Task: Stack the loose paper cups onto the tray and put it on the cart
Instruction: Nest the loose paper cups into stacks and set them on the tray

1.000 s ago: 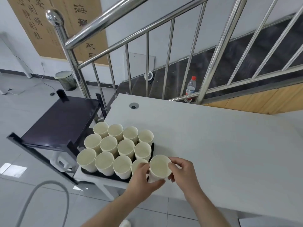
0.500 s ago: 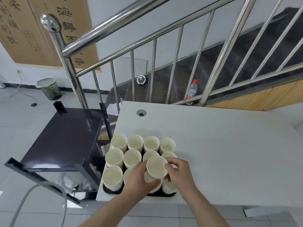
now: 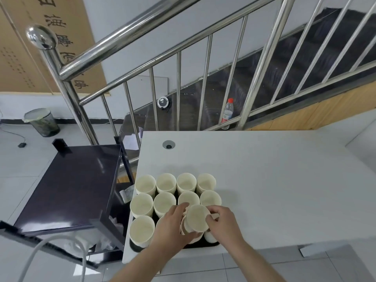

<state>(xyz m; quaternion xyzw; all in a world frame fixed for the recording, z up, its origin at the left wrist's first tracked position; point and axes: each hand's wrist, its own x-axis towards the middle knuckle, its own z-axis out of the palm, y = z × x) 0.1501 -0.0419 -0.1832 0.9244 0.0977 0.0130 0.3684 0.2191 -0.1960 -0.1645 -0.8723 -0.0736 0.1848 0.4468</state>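
Looking down from the head camera, both hands meet over the near row of the tray (image 3: 211, 244), which sits at the near left corner of the white table (image 3: 274, 180) and is packed with upright paper cups (image 3: 165, 183). The left hand (image 3: 169, 231) curls round the side of one raised paper cup (image 3: 197, 217), and the right hand (image 3: 223, 222) pinches its rim from the other side; it seems to be going down into a cup below, though the fingers hide the join.

These cups should be very light, thin-walled and easy to crush or tip, so a gentle hold low on the wall suits better than squeezing the rim. Loaded, the tray will likely be top-heavy with loose stacks; gripping its two short edges and keeping it level looks wise for the move to the dark cart (image 3: 67, 186) just beside the table's left edge.
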